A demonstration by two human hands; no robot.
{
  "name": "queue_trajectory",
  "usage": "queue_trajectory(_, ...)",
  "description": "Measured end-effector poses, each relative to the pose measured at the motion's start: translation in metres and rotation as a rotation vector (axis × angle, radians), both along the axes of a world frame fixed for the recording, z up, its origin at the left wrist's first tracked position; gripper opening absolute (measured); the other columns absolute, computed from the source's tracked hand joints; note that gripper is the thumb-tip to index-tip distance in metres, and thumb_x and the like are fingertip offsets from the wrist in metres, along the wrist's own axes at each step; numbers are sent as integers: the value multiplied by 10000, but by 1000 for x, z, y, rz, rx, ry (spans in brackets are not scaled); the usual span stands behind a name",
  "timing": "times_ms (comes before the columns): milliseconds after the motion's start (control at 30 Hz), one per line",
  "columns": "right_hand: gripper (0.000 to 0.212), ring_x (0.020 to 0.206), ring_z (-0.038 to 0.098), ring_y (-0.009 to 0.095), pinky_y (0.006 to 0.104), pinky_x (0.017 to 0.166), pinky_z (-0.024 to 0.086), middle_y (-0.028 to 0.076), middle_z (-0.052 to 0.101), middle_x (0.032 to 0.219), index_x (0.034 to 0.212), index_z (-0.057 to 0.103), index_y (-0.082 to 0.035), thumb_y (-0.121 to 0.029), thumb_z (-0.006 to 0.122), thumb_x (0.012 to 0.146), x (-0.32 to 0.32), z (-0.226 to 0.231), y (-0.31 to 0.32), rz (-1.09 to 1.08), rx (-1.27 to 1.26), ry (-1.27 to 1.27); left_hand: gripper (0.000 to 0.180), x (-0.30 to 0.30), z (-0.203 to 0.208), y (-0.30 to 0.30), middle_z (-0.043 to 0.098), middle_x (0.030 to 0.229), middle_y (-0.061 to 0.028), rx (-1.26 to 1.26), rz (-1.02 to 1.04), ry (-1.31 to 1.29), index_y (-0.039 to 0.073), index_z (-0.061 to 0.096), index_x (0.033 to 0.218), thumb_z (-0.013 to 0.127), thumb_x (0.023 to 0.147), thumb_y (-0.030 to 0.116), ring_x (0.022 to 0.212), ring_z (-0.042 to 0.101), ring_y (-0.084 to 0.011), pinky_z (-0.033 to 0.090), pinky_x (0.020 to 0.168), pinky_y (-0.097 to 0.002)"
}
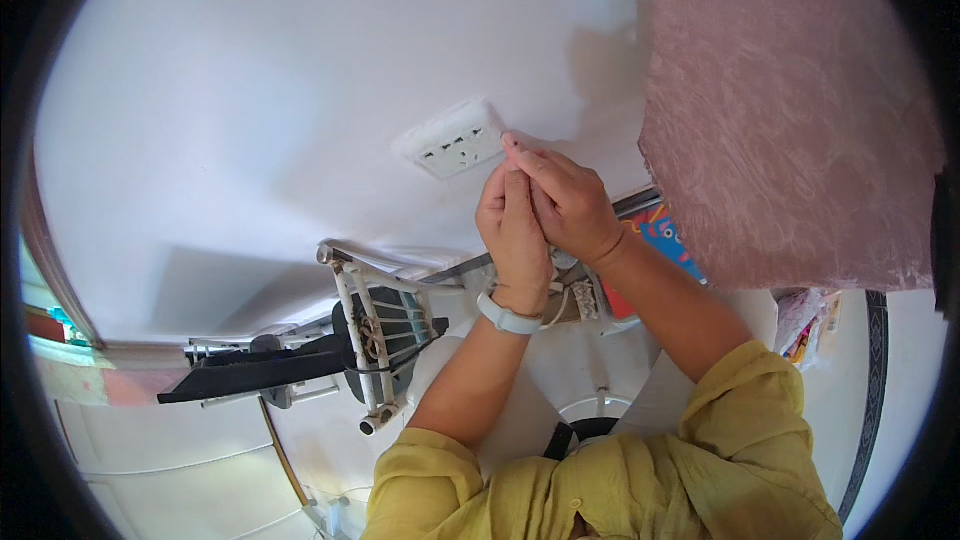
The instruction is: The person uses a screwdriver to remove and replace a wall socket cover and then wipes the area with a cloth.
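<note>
In front of the wall, my two hands meet beside a white wall socket panel point(462, 145) with several outlets. My left hand point(517, 225) is closed, its thumb pointing up toward the panel, and a white band is around that wrist. Against it, my right hand point(572, 202) is closed too, its fingertips pinched close to the panel's right edge. A tiny dark spot shows at those fingertips, too small to name. What either hand holds is hidden by the fingers. A thin white cable point(557, 312) loops beneath my left wrist.
A white metal rack point(372, 340) with rails stands at the lower left, near a flat black panel point(258, 372). A pink patterned surface point(795, 130) fills the upper right. Colourful packages point(662, 240) lie beneath it, and plastic bags point(806, 325) are at the right.
</note>
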State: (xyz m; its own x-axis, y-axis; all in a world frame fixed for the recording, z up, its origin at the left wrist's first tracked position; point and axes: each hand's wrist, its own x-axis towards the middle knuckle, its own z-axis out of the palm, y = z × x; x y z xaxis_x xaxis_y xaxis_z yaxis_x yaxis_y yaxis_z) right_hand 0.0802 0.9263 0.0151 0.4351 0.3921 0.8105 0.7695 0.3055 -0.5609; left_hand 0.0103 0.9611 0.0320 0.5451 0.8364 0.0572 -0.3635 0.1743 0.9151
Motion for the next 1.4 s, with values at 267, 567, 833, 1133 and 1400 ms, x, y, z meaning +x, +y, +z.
queue_trajectory(267, 370, 872, 618, 307, 341, 711, 519, 170, 605, 1024, 1152, 535, -39, 25, 526, 788, 7, 13, 1, -25, -68, -3, 237, 6, 5, 7, 601, 899, -30, 1, -89, -28, 3, 595, 945, 424, 931, 167, 807, 549, -94, 443, 709, -226)
queue_trajectory(567, 341, 873, 617, 303, 334, 711, 517, 171, 604, 1032, 1130, 550, -42, 6, 523, 794, 9, 4, -1, 20, -62, -17, 230, 8, 3, -3, 598, 864, -17, -29, 56, -34, -22, 600, 979, 456, 930, 149, 767, 525, -67, 432, 672, -202)
queue_trajectory(833, 342, 882, 623, 309, 329, 726, 515, 171, 618, 1032, 1105, 548, -20, 54, 539, 771, 7, 12, -6, 69, -136, 26, 233, 7, 2, -2, 599, 865, -14, -11, 48, -42, -21, 600, 992, 454, 932, 150, 763, 526, -65, 433, 668, -197)
queue_trajectory(1133, 354, 782, 617, 303, 346, 638, 520, 157, 608, 908, 1139, 547, -45, -9, 520, 788, 8, 12, -1, 36, -15, -32, 231, 6, 2, 1, 610, 905, -37, 5, 2, -95, -4, 590, 978, 442, 933, 168, 798, 560, -92, 456, 701, -223)
queue_trajectory(1400, 370, 813, 618, 300, 348, 659, 519, 159, 615, 951, 1153, 546, -47, -11, 525, 785, 8, 19, 0, -10, -3, -39, 231, 6, 8, 3, 607, 870, -28, 46, 2, -41, -1, 600, 943, 445, 930, 170, 781, 552, -83, 444, 677, -212)
